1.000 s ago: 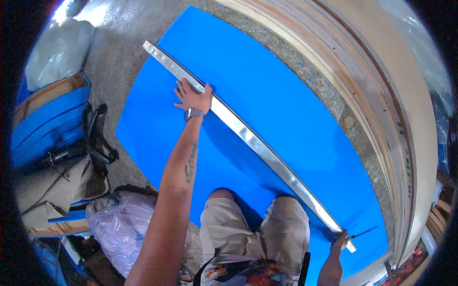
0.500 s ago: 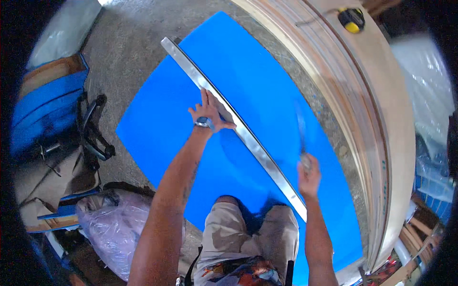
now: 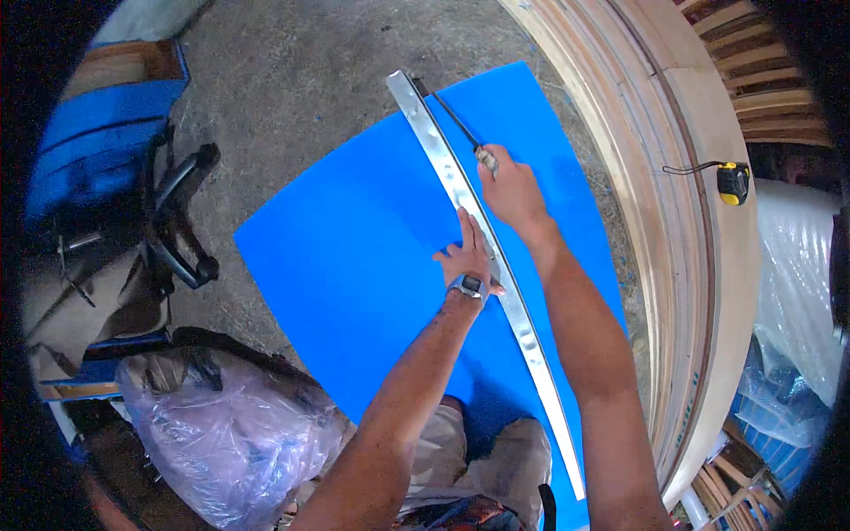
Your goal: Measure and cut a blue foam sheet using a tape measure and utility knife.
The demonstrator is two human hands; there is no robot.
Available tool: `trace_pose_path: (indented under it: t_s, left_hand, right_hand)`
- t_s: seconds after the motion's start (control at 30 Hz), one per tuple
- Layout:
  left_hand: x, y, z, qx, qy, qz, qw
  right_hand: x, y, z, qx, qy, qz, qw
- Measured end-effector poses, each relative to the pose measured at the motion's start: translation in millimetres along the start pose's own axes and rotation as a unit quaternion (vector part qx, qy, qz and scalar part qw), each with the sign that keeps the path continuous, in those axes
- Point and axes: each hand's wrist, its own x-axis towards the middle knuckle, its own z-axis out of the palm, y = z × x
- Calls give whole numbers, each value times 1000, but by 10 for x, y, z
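We note: bar (image 3: 524, 336) bright metal, glossy with rippled reflections; sheet (image 3: 354, 239) matt, smooth, foam-like. Floor (image 3: 274, 97) rough, concrete-like. Stack (image 3: 660, 150) looks wooden, smooth, low sheen. Bag (image 3: 230, 434) thin plastic, crinkled, shiny. Shorts (image 3: 518, 456) matt cloth.

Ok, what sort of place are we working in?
Probably a workshop: what look like stacked wooden boards, a tape measure resting on them, and a long metal bar laid across a blue sheet.
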Motion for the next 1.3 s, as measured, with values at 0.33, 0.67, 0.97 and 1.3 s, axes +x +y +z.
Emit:
trace_pose_path:
  t_s: [0.33, 0.67, 0.97, 1.3]
  left_hand:
    - [91, 118, 17, -34, 30, 14, 999]
    - [66, 59, 82, 10, 18, 5, 1000]
    - [312, 17, 469, 128, 98, 178, 971]
    - [369, 145, 248, 206, -46, 163, 964]
  right_hand:
    - [494, -68, -174, -146, -98, -77, 981]
    - [-1322, 216, -816, -182, -282, 75, 939]
    - [-4005, 1077, -1465, -217, -322, 210, 897]
    - [-6698, 2086, -1860, -246, -368, 303, 844]
